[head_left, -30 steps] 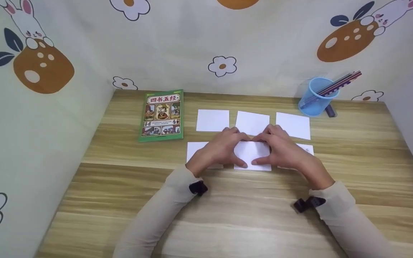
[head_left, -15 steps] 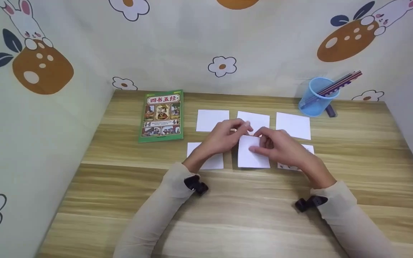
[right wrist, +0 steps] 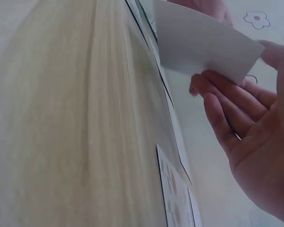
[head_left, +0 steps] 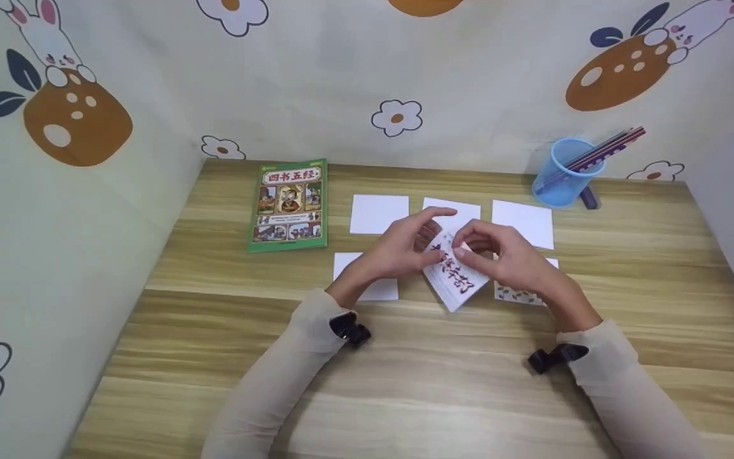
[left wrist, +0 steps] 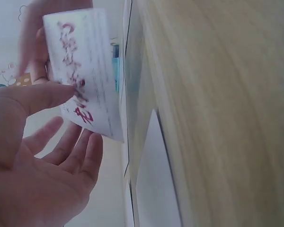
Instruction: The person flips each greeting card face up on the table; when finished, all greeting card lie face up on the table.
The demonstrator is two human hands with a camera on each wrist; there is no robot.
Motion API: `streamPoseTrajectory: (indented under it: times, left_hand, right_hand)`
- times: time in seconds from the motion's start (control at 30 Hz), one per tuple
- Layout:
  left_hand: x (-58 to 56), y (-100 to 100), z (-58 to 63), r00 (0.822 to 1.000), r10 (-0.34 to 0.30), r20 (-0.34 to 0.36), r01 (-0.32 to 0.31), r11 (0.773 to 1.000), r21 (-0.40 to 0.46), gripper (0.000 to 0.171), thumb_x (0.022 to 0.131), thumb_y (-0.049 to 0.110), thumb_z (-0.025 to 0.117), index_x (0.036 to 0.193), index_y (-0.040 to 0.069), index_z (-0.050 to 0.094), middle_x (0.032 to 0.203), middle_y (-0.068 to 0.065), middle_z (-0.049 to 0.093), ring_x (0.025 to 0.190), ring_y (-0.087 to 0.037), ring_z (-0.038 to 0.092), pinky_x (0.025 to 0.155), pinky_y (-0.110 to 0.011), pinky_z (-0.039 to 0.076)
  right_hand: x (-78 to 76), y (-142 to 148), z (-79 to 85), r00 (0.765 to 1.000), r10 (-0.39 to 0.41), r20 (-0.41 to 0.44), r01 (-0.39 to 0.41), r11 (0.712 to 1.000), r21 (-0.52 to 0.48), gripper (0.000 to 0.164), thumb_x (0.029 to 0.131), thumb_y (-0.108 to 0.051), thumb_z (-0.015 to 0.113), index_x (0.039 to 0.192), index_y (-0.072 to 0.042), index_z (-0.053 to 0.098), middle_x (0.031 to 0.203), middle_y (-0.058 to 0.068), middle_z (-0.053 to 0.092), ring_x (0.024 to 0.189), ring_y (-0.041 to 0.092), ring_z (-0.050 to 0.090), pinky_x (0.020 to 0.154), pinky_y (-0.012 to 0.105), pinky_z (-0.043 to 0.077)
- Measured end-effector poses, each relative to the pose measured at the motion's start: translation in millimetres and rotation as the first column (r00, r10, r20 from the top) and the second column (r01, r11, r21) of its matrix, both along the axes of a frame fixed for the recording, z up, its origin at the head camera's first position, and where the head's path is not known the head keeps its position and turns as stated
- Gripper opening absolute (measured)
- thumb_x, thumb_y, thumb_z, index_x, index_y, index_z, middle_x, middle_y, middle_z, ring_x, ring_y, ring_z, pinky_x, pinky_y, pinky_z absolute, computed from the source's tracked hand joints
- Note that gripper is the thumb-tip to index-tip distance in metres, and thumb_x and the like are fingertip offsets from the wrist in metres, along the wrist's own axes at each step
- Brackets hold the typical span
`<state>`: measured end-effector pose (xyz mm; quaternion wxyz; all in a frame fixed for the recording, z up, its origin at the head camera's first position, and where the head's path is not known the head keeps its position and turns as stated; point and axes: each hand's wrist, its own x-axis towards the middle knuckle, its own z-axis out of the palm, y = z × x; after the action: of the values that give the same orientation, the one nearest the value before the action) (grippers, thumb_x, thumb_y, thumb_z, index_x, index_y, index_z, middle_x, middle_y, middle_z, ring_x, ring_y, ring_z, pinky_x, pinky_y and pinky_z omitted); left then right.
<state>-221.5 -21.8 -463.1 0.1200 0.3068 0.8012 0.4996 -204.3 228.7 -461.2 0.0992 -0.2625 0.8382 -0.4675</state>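
Note:
Above the table, both hands hold a white card (head_left: 455,278) with dark red writing, tilted with one corner pointing down. The left hand (head_left: 401,247) pinches its left side, thumb on the written face and index finger stretched out past the top. At the card's upper right edge, the thumb and forefinger of the right hand (head_left: 512,255) pinch it. The left wrist view shows the card's written face (left wrist: 80,71) under the left thumb. In the right wrist view its plain white back (right wrist: 203,42) faces the camera, with the right hand (right wrist: 260,132) at one corner.
White cards lie around the hands: upper left (head_left: 379,214), upper middle (head_left: 459,209), upper right (head_left: 529,223), lower left (head_left: 381,291). A leaf-patterned card (head_left: 520,295) lies partly under the right wrist. Behind are a green book (head_left: 288,207), a blue pencil cup (head_left: 561,182) and a dark eraser-like block (head_left: 589,198).
The middle card of the front row has been lifted off the table and turned from its blank side to its written side. Both hands have risen with it.

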Motion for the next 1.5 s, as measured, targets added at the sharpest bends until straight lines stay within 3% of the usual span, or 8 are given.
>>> streamPoseTrajectory:
  times: [0.07,0.17,0.27,0.37,0.67,0.97,1.2,1.5]
  left_hand:
    - [0.6,-1,0.9,1.0,0.027,-0.013,-0.028,0.998,-0.061,0.061,0.098,0.004,0.074,0.154,0.021,0.057,0.113,-0.01,0.07,0.095,-0.017,0.071,0.081,-0.025,0.059]
    - [1.9,-1,1.8,0.997,0.073,-0.021,-0.075,0.98,-0.185,0.047,0.1,0.009,0.075,0.144,0.023,0.067,0.107,-0.003,0.069,0.085,-0.012,0.065,0.073,-0.024,0.053]
    - [3.9,1,2.3,0.993,0.109,-0.047,-0.118,0.941,-0.317,0.034,0.1,0.017,0.077,0.134,0.02,0.073,0.11,0.001,0.071,0.091,-0.012,0.062,0.078,-0.027,0.052]
    - [6.9,2,2.7,0.989,0.118,-0.095,-0.146,0.902,-0.406,0.033,0.097,0.023,0.081,0.129,0.016,0.076,0.113,0.0,0.072,0.101,-0.015,0.062,0.089,-0.032,0.054]
    - [13.4,3,3.5,0.972,0.142,-0.188,-0.22,0.836,-0.504,0.031,0.09,0.029,0.088,0.116,0.013,0.081,0.109,-0.004,0.068,0.102,-0.019,0.059,0.089,-0.035,0.055]
    - [12.9,2,0.9,0.97,0.145,-0.195,-0.226,0.834,-0.503,0.027,0.09,0.03,0.089,0.11,0.013,0.079,0.113,-0.005,0.07,0.105,-0.021,0.062,0.093,-0.037,0.056]
    - [10.9,1,-0.3,0.969,0.125,-0.213,-0.22,0.83,-0.512,0.032,0.095,0.031,0.084,0.122,0.014,0.081,0.114,-0.005,0.071,0.106,-0.021,0.063,0.092,-0.037,0.057]
    - [12.2,-1,-0.5,0.969,0.102,-0.225,-0.207,0.833,-0.513,0.043,0.092,0.036,0.088,0.129,0.015,0.078,0.121,-0.006,0.07,0.115,-0.024,0.064,0.1,-0.039,0.057]
  right_hand:
    - [-1.7,4,0.6,0.999,0.023,0.029,-0.024,0.999,0.04,0.022,0.101,-0.023,0.078,0.121,-0.018,0.07,0.117,0.002,0.077,0.102,0.019,0.075,0.087,0.022,0.06]
    - [-5.5,10,1.3,1.0,0.017,0.007,-0.018,0.993,0.119,0.034,0.096,-0.021,0.084,0.126,-0.019,0.068,0.118,0.001,0.075,0.1,0.019,0.072,0.084,0.023,0.058]
    - [-9.7,16,0.1,1.0,-0.008,-0.022,0.011,0.984,0.18,0.038,0.093,-0.016,0.087,0.126,-0.017,0.068,0.111,0.003,0.075,0.097,0.02,0.069,0.083,0.025,0.057]
    - [-12.4,20,-3.1,0.999,-0.009,-0.034,0.017,0.969,0.247,0.035,0.093,-0.015,0.087,0.124,-0.014,0.071,0.107,0.003,0.076,0.096,0.019,0.069,0.084,0.029,0.058]
    - [-10.9,15,-5.1,0.995,0.064,-0.078,-0.032,0.932,0.362,0.054,0.082,-0.032,0.098,0.126,-0.011,0.075,0.116,0.003,0.076,0.106,0.021,0.066,0.098,0.044,0.054]
    - [-7.9,16,-3.4,0.998,0.031,-0.059,-0.004,0.911,0.413,0.053,0.085,-0.031,0.095,0.129,-0.01,0.074,0.119,0.007,0.069,0.111,0.025,0.062,0.102,0.046,0.051]
    - [-8.0,19,-3.4,0.999,0.022,-0.05,0.001,0.91,0.414,0.062,0.085,-0.029,0.095,0.138,-0.007,0.071,0.12,0.01,0.068,0.111,0.027,0.062,0.102,0.047,0.052]
    - [-6.4,22,0.0,0.997,-0.013,-0.075,0.046,0.895,0.444,0.068,0.084,-0.037,0.095,0.137,-0.004,0.069,0.126,0.014,0.067,0.119,0.032,0.06,0.109,0.052,0.049]
